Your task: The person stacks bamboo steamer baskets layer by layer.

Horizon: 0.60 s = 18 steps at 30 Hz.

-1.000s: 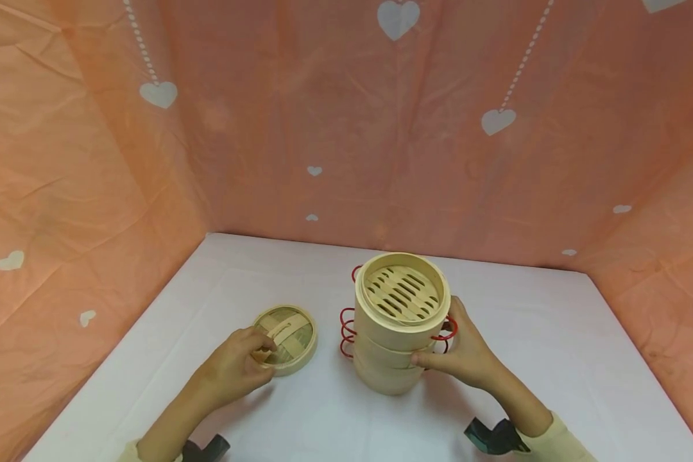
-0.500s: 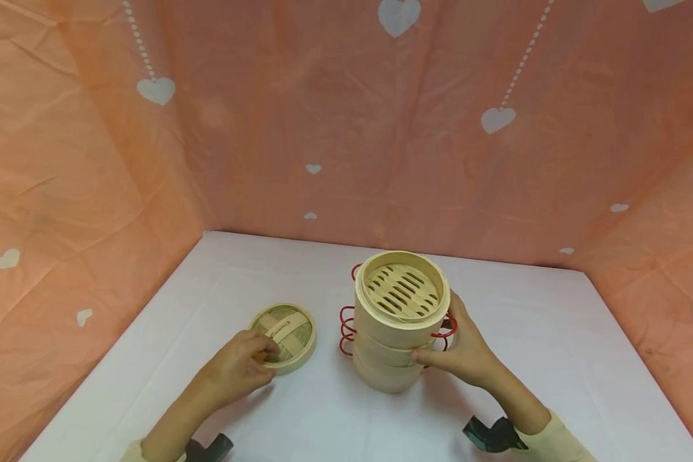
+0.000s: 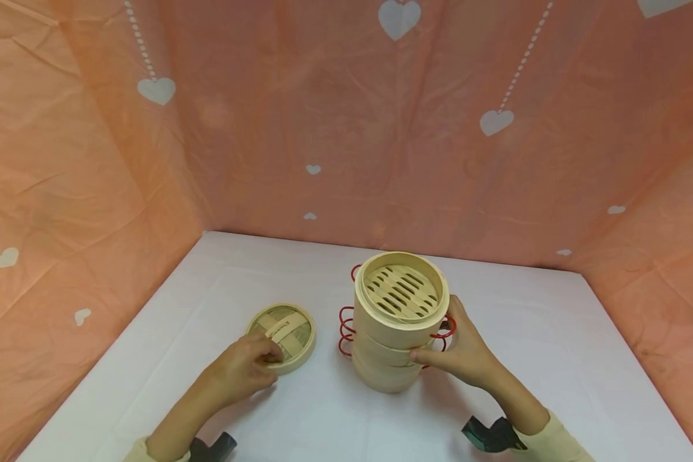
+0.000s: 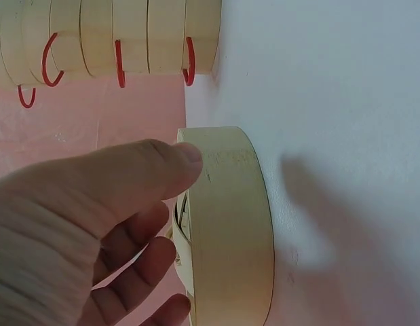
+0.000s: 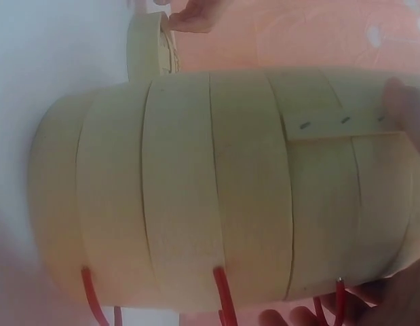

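Note:
A tall stack of round bamboo steamer baskets (image 3: 389,346) with red loop handles stands on the white table; its top tier has a slatted bottom. My right hand (image 3: 459,351) grips the stack's right side, thumb in front and fingers behind, partly hidden. To the left lies a round bamboo steamer lid (image 3: 294,343) with woven strips and a raised strap. My left hand (image 3: 245,367) reaches over its near-left edge, fingers loosely bent. In the left wrist view the thumb overlaps the rim of the lid (image 4: 230,224), and the other fingertips stand close to its strap.
White cloth covers the table (image 3: 514,308). Pink-orange cloth (image 3: 323,115) with white hearts hangs at the back and both sides. Between lid and stack runs a narrow strip of table. A dark wrist camera (image 3: 493,435) sits on the right forearm, another (image 3: 213,447) on the left.
My left hand has shifted slightly right, farther over the lid, with its fingertips nearer the strap. The lid and the stack stay in place, and my right hand keeps its grip.

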Each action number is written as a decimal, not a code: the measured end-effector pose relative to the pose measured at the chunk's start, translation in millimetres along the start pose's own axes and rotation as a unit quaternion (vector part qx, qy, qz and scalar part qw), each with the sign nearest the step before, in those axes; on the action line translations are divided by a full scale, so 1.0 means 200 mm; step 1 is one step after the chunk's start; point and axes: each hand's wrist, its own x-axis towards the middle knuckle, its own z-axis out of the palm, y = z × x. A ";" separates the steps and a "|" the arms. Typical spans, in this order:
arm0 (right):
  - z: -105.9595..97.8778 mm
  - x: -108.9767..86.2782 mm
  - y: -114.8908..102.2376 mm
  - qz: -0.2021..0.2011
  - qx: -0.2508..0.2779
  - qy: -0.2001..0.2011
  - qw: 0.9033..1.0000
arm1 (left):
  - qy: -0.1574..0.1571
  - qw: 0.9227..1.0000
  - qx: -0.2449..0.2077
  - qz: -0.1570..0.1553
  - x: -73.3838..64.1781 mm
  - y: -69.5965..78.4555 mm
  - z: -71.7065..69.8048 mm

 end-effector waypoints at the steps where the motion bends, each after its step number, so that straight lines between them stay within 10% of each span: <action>1: 0.00 0.00 0.00 0.001 -0.003 -0.001 1.000 | -0.003 1.000 0.001 0.000 0.00 0.00 0.00; 18: 0.00 0.00 0.00 0.004 -0.019 -0.001 1.000 | -0.013 0.999 0.035 -0.017 0.03 -0.02 0.04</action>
